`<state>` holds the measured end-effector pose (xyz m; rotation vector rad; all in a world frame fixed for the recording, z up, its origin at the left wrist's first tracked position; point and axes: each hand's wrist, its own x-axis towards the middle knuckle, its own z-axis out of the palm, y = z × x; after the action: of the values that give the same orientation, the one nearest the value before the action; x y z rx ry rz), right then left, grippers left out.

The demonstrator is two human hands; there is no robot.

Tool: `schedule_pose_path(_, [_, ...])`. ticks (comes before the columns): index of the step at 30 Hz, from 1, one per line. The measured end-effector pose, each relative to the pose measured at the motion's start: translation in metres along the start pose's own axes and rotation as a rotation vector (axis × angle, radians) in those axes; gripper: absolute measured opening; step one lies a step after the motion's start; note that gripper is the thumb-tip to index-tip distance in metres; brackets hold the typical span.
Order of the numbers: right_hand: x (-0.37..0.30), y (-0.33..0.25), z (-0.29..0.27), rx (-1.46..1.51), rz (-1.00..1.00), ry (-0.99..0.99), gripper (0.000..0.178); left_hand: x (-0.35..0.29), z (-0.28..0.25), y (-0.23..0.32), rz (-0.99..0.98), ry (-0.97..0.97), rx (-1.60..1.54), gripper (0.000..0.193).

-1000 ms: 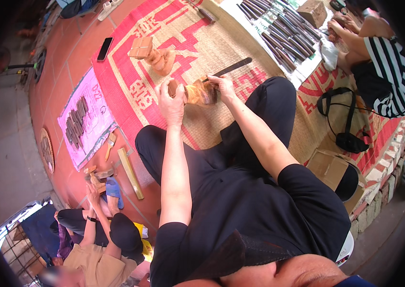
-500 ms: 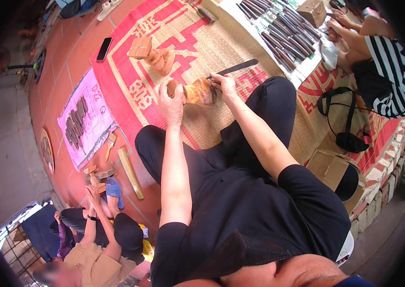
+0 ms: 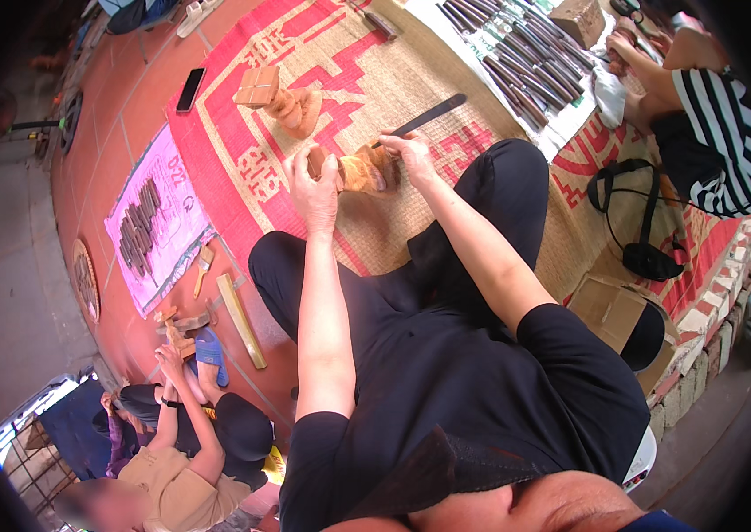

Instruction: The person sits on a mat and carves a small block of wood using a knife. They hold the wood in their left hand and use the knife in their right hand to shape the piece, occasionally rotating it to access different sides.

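My left hand [image 3: 314,193] is wrapped round the block-like base of a light wood carving [image 3: 360,173], which lies sideways above the mat in front of my knees. In my right hand [image 3: 413,158] is a long, flat, dark file [image 3: 433,113]. Its blade slants away to the far right, and its near end is by the carving's right end, where my fingers hide the contact. A second wood carving [image 3: 294,111], with a square base [image 3: 257,87], rests on the mat just beyond my left hand.
Under the work spreads a red-and-straw woven mat [image 3: 366,239]. Many dark-handled tools [image 3: 535,71] lie far right near a person in stripes [image 3: 721,142]. To the left are a phone [image 3: 190,89], a pink cloth [image 3: 182,208] with thin tools, a brush [image 3: 203,270] and another person working [image 3: 189,443].
The file has shifted a little to the left and its far tip has swung farther away from me. My right hand moved slightly left with it; my left hand keeps its grip on the carving.
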<state>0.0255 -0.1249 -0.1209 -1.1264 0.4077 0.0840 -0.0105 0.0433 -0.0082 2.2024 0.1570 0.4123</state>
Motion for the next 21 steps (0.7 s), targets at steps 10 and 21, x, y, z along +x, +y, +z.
schedule_pose_path(10, [-0.003, -0.003, 0.009, -0.081, -0.051, -0.016, 0.033, 0.001, 0.000, 0.000, 0.014, 0.016, 0.023, 0.033])
schedule_pose_path(21, [-0.010, 0.017, 0.019, -0.329, -0.156, -0.016, 0.044, -0.002, 0.007, 0.023, -0.030, -0.037, 0.083, 0.034])
